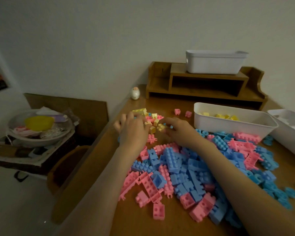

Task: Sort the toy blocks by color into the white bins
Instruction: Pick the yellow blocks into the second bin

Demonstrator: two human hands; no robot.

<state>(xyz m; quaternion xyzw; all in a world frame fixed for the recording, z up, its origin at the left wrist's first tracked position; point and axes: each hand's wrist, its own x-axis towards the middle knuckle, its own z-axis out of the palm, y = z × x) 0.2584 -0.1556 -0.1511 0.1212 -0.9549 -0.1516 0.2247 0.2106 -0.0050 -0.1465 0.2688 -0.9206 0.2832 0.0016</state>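
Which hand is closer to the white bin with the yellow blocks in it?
The right hand. It is just left of the bin with yellow blocks; the left hand is farther left, at the small yellow pile.

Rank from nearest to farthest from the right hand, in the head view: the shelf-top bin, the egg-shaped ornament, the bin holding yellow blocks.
From the right hand:
1. bin holding yellow blocks, just right.
2. egg-shaped ornament, back left.
3. shelf-top bin, raised at back.
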